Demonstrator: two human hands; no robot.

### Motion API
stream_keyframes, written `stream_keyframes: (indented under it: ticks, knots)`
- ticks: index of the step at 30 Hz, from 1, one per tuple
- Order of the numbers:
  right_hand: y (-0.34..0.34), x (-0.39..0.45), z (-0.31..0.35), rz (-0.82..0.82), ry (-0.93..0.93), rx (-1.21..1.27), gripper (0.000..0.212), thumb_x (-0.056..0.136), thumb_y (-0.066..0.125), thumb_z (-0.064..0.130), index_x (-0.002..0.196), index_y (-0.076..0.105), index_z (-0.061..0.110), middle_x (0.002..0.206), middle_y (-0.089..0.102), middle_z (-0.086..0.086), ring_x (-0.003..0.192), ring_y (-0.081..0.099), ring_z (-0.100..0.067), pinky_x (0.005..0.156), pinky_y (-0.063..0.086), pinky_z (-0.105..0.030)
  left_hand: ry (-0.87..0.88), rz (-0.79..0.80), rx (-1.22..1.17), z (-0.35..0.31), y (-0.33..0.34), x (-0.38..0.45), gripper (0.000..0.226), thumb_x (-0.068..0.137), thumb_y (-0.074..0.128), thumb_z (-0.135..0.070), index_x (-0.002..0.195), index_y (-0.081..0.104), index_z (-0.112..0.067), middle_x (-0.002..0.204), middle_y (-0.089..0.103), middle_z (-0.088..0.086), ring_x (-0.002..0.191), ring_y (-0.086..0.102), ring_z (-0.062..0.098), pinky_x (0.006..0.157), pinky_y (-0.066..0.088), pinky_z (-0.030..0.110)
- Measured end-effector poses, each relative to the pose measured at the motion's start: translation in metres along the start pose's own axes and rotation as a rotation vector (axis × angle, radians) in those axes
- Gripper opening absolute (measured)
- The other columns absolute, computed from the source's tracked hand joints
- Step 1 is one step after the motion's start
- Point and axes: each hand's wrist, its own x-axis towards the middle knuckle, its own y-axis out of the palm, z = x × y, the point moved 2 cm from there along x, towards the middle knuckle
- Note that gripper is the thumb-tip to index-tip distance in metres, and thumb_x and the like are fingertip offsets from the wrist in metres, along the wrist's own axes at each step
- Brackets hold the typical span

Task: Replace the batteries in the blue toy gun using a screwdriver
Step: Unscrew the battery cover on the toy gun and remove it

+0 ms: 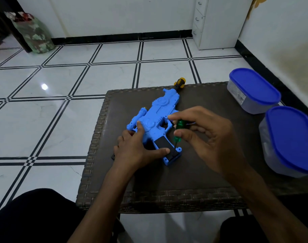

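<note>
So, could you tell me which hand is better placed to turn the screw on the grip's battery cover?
The right hand: it already pinches the green screwdriver, whose tip is down at the black cover. The left hand is busy pressing the blue toy gun steady.

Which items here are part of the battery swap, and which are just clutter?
In use:
blue toy gun
green screwdriver, gripped in the right hand, tip at the black grip cover
left hand, steadying the gun

Lying about:
two blue-lidded containers
bag by the wall
white drawer unit
</note>
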Motion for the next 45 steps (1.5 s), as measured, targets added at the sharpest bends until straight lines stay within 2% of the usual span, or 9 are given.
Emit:
stream_keyframes:
  ticks: [12,19,24,26,29,33,35,41,45]
  knots:
    - [0.000,0.002,0.001,0.039,-0.034,-0.075,0.024,0.088,0.068,0.001,0.111,0.072,0.004,0.105,0.069,-0.002,0.098,0.066,-0.012,0.083,0.054,-0.026,-0.043,0.106,0.023,-0.012,-0.004,-0.003,0.135,0.062,0.071,-0.073,0.154,-0.014,-0.024,0.158,0.006,0.015,0.146,0.007,0.033,0.114,0.018,0.048]
    - [0.005,-0.003,0.006,0.067,0.040,0.022,0.037,0.089,0.063,-0.009,0.120,0.066,0.012,0.115,0.071,0.002,0.108,0.068,-0.009,0.088,0.058,-0.034,-0.044,0.100,-0.002,-0.014,-0.002,-0.003,0.134,0.063,0.073,-0.071,0.154,-0.013,-0.023,0.158,0.006,0.016,0.147,0.006,0.033,0.115,0.017,0.049]
    - [0.006,-0.003,0.011,0.077,0.003,0.007,0.025,0.086,0.071,0.003,0.111,0.073,0.008,0.114,0.070,-0.003,0.111,0.066,-0.012,0.091,0.055,-0.032,-0.039,0.095,-0.003,-0.014,-0.004,-0.004,0.133,0.064,0.073,-0.068,0.154,-0.013,-0.022,0.158,0.006,0.018,0.146,0.007,0.034,0.114,0.018,0.049]
    - [0.008,-0.002,0.010,0.061,0.004,-0.031,0.022,0.084,0.077,0.015,0.106,0.075,0.011,0.108,0.066,-0.005,0.104,0.065,-0.014,0.087,0.054,-0.033,-0.040,0.099,-0.006,-0.015,-0.004,-0.005,0.132,0.065,0.073,-0.068,0.154,-0.013,-0.022,0.158,0.006,0.018,0.146,0.007,0.034,0.114,0.018,0.050]
    - [0.008,0.000,0.007,0.025,0.007,-0.041,0.016,0.082,0.078,0.012,0.098,0.075,0.012,0.098,0.064,-0.006,0.093,0.067,-0.018,0.079,0.054,-0.037,-0.047,0.097,-0.002,-0.015,-0.003,-0.006,0.132,0.064,0.072,-0.071,0.154,-0.012,-0.022,0.157,0.008,0.018,0.145,0.009,0.034,0.113,0.019,0.049]
    - [0.009,-0.002,0.009,0.024,0.077,0.058,0.034,0.085,0.074,0.003,0.117,0.067,0.014,0.103,0.071,-0.002,0.100,0.070,-0.012,0.086,0.057,-0.027,-0.048,0.092,-0.006,-0.015,-0.003,-0.005,0.131,0.065,0.072,-0.070,0.154,-0.012,-0.022,0.157,0.008,0.018,0.146,0.008,0.033,0.113,0.018,0.050]
    - [0.009,-0.003,0.010,0.032,0.095,0.085,0.033,0.087,0.071,0.001,0.117,0.065,0.012,0.108,0.072,0.000,0.105,0.069,-0.008,0.089,0.056,-0.023,-0.046,0.091,-0.012,-0.015,-0.003,-0.005,0.131,0.065,0.072,-0.070,0.154,-0.012,-0.023,0.158,0.006,0.018,0.146,0.007,0.033,0.113,0.018,0.050]
    - [0.008,-0.001,0.010,0.038,0.042,0.000,0.024,0.085,0.075,0.017,0.108,0.073,0.009,0.110,0.062,-0.006,0.103,0.065,-0.020,0.083,0.056,-0.036,-0.046,0.092,-0.015,-0.014,-0.003,-0.005,0.131,0.065,0.072,-0.069,0.154,-0.014,-0.024,0.158,0.005,0.019,0.147,0.006,0.035,0.114,0.017,0.051]
    - [0.007,-0.001,0.010,-0.006,0.063,0.020,0.032,0.084,0.076,0.009,0.116,0.069,0.009,0.103,0.064,-0.005,0.096,0.067,-0.016,0.084,0.057,-0.029,-0.045,0.093,-0.007,-0.014,-0.003,-0.006,0.131,0.065,0.070,-0.072,0.154,-0.014,-0.023,0.159,0.004,0.018,0.147,0.006,0.035,0.115,0.017,0.049]
